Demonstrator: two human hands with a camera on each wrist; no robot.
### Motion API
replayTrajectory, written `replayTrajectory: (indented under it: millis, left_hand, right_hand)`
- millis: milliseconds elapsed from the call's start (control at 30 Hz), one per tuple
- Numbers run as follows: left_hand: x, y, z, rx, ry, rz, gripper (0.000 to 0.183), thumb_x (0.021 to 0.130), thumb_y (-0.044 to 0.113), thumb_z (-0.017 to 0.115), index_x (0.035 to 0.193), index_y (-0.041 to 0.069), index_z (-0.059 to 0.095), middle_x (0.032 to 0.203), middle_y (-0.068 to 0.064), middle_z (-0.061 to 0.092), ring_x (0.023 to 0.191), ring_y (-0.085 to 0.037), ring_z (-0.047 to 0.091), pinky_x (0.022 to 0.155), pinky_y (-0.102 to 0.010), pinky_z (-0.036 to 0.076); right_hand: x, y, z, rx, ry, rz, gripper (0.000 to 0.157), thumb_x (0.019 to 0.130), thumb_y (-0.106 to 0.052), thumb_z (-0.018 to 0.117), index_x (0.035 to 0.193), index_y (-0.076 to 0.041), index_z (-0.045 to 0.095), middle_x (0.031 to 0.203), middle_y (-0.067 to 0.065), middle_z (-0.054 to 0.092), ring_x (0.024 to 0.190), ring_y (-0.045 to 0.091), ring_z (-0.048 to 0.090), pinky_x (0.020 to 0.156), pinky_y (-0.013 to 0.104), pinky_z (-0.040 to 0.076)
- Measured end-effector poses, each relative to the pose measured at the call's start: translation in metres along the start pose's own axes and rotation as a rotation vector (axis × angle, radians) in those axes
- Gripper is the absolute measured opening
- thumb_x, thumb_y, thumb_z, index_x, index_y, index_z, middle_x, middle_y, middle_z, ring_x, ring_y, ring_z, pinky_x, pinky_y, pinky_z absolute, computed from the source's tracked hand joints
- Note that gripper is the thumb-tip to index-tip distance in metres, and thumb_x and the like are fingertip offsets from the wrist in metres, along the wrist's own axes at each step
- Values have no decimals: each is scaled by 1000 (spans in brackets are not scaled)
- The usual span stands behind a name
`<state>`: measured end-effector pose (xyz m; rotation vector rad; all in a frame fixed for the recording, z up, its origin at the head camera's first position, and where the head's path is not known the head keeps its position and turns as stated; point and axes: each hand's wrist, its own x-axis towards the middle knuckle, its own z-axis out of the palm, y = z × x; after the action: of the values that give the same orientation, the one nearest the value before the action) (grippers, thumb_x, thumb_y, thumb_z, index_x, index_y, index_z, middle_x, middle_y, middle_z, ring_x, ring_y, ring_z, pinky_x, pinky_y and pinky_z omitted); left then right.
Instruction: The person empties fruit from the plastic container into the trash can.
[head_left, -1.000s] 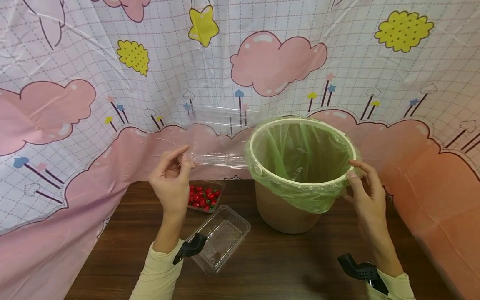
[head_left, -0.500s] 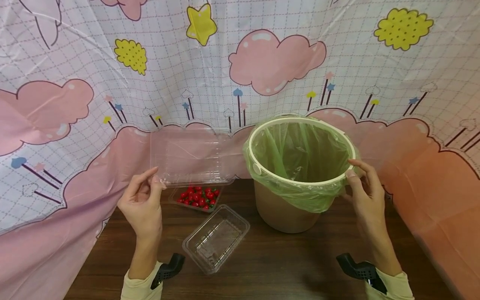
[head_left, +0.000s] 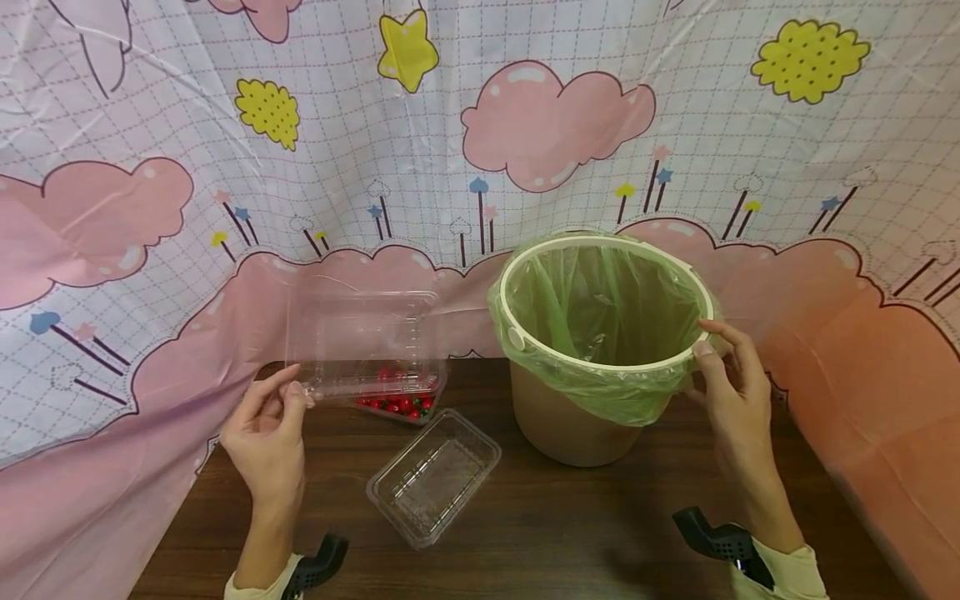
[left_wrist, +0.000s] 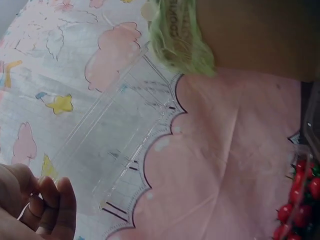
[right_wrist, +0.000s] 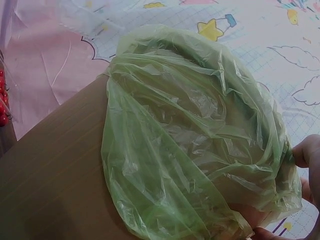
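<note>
- On the left, the left hand (head_left: pixel 266 433) pinches a clear lid (head_left: pixel 360 342) by its corner — held above the tomato box (head_left: pixel 397 404).
- Right hand (head_left: pixel 727 375) grips the bin (head_left: pixel 600 350) rim over its green bag (head_left: pixel 592 308).

My head camera looks forward and down from the near edge of the surface (head_left: pixel 570 533), taking in both hands, the lined bin (head_left: pixel 600 350) on the right and the patterned curtain (head_left: pixel 525 125) at the far side. My left wrist view sits very close, rolled sideways, facing the curtain past the clear plastic lid (left_wrist: pixel 125 135); it shares the bin's green liner (left_wrist: pixel 180 37) and the cherry tomatoes (left_wrist: pixel 300 205). My right wrist view presses close against the bin's side, facing the liner.
</note>
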<state>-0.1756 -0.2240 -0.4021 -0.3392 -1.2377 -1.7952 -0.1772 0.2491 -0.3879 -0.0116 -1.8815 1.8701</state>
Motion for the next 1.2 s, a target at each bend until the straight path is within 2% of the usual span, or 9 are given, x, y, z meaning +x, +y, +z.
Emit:
replayTrajectory:
  millis: [267, 433, 600, 1000, 1200]
  left_hand:
    - [-11, -2, -27, 23, 8, -40, 18, 88, -24, 57, 104, -32, 59, 75, -17, 59, 63, -22, 62, 67, -27, 59]
    - [-19, 0, -43, 121, 3, -99, 17, 89, -23, 56, 104, -29, 62, 74, -15, 62, 62, -21, 64, 68, -27, 60]
    - [-24, -1, -59, 133, 11, -94, 17, 89, -24, 55, 103, -30, 61, 73, -17, 62, 61, -21, 64, 68, -28, 61]
    - [-38, -2, -92, 307, 115, -160, 19, 88, -24, 55, 104, -27, 65, 73, -12, 64, 58, -16, 66, 63, -22, 59]
    - [-47, -2, -108, 394, 196, -241, 20, 89, -21, 58, 106, -24, 67, 74, -9, 63, 58, -14, 65, 62, -19, 58]
  right_hand:
    - [0, -1, 0, 1, 12, -4, 40, 106, -23, 58, 144, -13, 57, 105, 7, 51, 97, 16, 54, 72, 19, 57]
    - [0, 0, 0, -18, 12, -9, 40, 106, -23, 58, 144, -12, 57, 99, 7, 47, 92, 16, 52, 70, 20, 57]
    - [0, -1, 1, -28, 21, -13, 39, 106, -23, 58, 144, -13, 58, 99, 6, 48, 92, 16, 53, 70, 20, 57]
    - [-1, -1, 3, -40, 23, -4, 40, 106, -24, 58, 144, -14, 58, 102, 7, 48, 95, 16, 53, 71, 19, 57]
    - [0, -1, 2, -16, 30, -4, 39, 106, -23, 58, 143, -13, 58, 102, 7, 47, 94, 17, 52, 70, 20, 57]
